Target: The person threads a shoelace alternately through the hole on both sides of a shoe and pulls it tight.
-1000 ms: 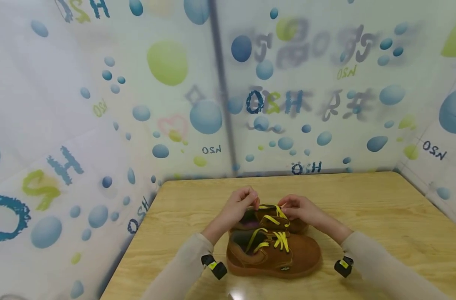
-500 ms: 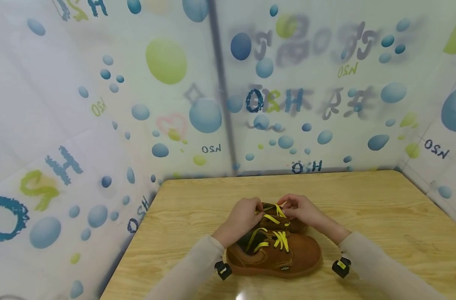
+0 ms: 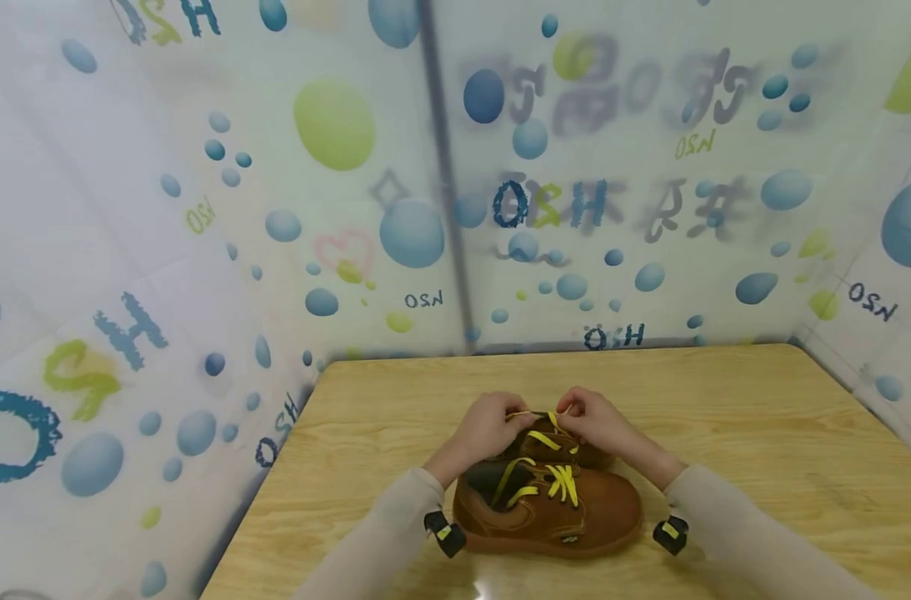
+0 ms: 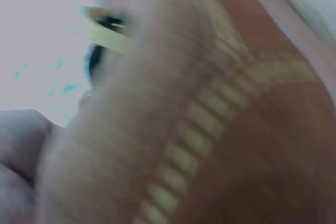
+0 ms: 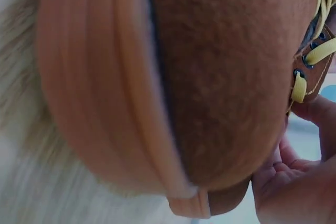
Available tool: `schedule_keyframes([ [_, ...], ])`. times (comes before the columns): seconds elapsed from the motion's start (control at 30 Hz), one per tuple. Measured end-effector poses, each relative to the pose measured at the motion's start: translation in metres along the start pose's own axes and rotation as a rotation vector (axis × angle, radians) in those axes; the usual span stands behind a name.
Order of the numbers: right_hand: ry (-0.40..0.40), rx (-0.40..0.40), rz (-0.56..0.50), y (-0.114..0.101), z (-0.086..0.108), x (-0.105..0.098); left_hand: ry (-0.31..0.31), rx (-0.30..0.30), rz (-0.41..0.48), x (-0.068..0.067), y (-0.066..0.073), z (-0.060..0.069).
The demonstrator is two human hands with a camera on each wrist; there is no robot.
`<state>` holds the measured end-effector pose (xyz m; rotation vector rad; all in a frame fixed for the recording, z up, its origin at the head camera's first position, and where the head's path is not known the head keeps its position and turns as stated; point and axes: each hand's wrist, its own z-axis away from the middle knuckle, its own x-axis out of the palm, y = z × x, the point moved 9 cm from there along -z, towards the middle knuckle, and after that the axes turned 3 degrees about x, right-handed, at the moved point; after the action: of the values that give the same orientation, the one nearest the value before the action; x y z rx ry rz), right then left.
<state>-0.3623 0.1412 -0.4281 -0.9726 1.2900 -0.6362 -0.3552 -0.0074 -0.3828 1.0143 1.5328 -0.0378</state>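
Two brown shoes with yellow laces lie side by side on the table, toes to the right. The near shoe (image 3: pixel 608 508) has its laces crossed over the tongue; its toe fills the right wrist view. Behind it, the far shoe (image 3: pixel 593 454) is partly hidden by the near one and by both hands. My left hand (image 3: pixel 485 429) pinches a yellow lace (image 3: pixel 543 439) at the far shoe's collar side. From the toe side, my right hand (image 3: pixel 601 423) pinches lace near the eyelets, its fingertips close to the left ones. The left wrist view is blurred.
A light wooden table (image 3: pixel 395 400) carries the shoes. Printed curtain walls (image 3: pixel 335 200) with blue and green dots stand behind it and at both sides. Each sleeve bears a small black wrist camera (image 3: pixel 446 535).
My left hand has come down and right from above the far shoe's opening to its laces, and its fingers now pinch one. My right hand has shifted slightly left, staying at the laces.
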Motion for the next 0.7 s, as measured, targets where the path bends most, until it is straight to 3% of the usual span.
schedule_keyframes([
  [0.07, 0.008, 0.015, 0.007, 0.001, -0.001, 0.000, 0.006, -0.040, 0.128, -0.001, -0.006, -0.001],
  [0.13, -0.001, 0.016, 0.002, 0.003, -0.002, 0.000, -0.002, -0.074, 0.200, -0.002, -0.011, -0.002],
  [0.37, -0.110, -0.028, -0.097, 0.005, 0.002, -0.006, -0.126, -0.055, 0.246, 0.002, 0.000, -0.001],
  [0.57, -0.104, -0.095, 0.038, 0.001, 0.002, -0.003, -0.173, -0.103, 0.500, 0.003, -0.006, 0.003],
  [0.7, -0.112, -0.076, 0.028, 0.003, 0.002, -0.001, -0.168, -0.082, 0.503, 0.004, -0.007, 0.005],
])
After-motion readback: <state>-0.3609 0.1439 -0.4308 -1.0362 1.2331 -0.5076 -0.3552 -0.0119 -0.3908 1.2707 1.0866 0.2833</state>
